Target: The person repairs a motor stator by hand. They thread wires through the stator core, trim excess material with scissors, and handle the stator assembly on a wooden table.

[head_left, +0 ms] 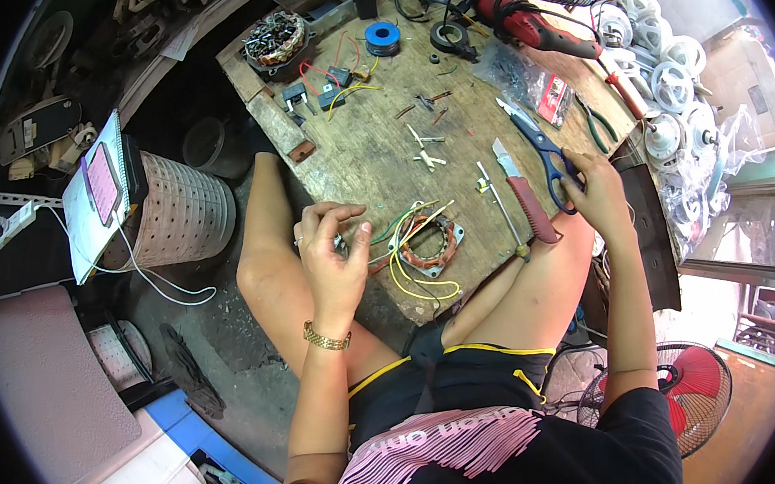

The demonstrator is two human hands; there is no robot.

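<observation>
My left hand [331, 246] hovers at the table's left front edge, fingers loosely curled and apart from the thumb; anything small behind them is unclear. Beside it lies a copper-wound stator ring [431, 255] trailing yellow, green and red wires. My right hand [594, 187] grips the dark blue handles of scissors [534, 135], which rest at the right of the table. Between my hands are a red-handled utility knife [527, 202] and a thin screwdriver [501, 206]. White and brown short scraps [427, 148] lie farther in on the wooden tabletop [373, 170].
Behind are black capacitors [331, 97], a wound motor part [274, 46], a blue spool [382, 38], a red power tool [534, 26] and pliers [599, 130]. White plastic parts [672, 85] crowd the right; a perforated bin [180, 213] stands left, a fan [690, 382] lower right.
</observation>
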